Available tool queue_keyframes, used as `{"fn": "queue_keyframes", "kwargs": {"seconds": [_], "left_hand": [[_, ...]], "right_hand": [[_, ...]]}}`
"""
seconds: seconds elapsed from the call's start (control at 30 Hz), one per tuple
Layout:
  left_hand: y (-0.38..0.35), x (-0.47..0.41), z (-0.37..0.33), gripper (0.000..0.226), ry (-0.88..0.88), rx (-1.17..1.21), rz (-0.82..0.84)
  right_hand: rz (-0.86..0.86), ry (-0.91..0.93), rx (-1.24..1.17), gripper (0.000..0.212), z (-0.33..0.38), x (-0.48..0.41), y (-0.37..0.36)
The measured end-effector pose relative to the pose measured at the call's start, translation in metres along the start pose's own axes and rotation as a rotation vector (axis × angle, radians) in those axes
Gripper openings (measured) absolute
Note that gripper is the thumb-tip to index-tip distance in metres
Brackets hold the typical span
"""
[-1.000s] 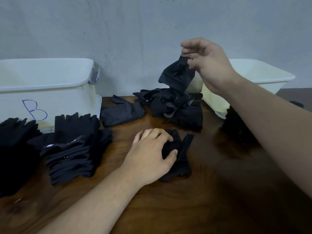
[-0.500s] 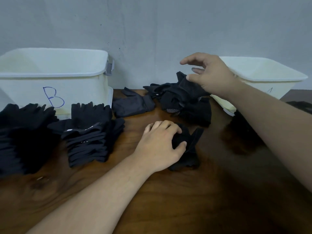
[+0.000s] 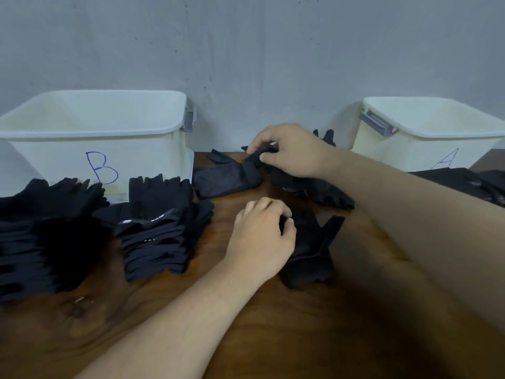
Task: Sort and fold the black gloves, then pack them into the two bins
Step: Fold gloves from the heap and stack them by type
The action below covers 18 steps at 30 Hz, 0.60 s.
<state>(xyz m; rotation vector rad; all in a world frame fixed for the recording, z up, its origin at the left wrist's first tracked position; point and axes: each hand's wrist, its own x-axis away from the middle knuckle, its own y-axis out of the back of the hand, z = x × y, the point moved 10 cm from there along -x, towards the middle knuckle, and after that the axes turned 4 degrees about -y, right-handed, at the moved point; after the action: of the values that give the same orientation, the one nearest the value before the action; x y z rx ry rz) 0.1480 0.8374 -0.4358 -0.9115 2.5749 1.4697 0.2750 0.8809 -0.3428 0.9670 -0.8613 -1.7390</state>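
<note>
Wood table (image 3: 273,337): glove (image 3: 311,250) lengthwise, cuff nearest.

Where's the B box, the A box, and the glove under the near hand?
B bin (image 3: 54,160), head view, on its front wall.
A bin (image 3: 404,154), head view, on its front wall.
Glove (image 3: 311,250), head view, on its middle, beside the left hand (image 3: 259,236).

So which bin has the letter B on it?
The left bin: a blue B is written on its front wall, right behind the stacked black gloves. The right bin carries an A instead.
</note>
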Motion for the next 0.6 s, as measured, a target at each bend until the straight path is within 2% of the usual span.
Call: {"fn": "queue_keyframes", "kwargs": {"seconds": [0.17, 0.23, 0.4, 0.53, 0.6], "left_hand": [[0.0, -0.001, -0.001, 0.023, -0.005, -0.014, 0.009], [0.0, -0.001, -0.001, 0.023, -0.005, -0.016, 0.009], [0.0, -0.001, -0.002, 0.023, -0.01, -0.021, 0.006], [0.0, -0.001, -0.002, 0.023, -0.007, -0.022, 0.018], [0.0, 0.0, -0.002, 0.023, -0.005, -0.03, 0.021]], "right_hand": [[0.378, 0.089, 0.459, 0.06, 0.009, -0.011, -0.06], [0.442, 0.121, 0.557, 0.061, 0.009, -0.01, -0.072], [0.371, 0.156, 0.505, 0.042, 0.013, -0.012, -0.073], [0.241, 0.074, 0.344, 0.024, 0.013, -0.018, -0.05], [0.238, 0.055, 0.321, 0.022, 0.017, -0.019, -0.04]]}}
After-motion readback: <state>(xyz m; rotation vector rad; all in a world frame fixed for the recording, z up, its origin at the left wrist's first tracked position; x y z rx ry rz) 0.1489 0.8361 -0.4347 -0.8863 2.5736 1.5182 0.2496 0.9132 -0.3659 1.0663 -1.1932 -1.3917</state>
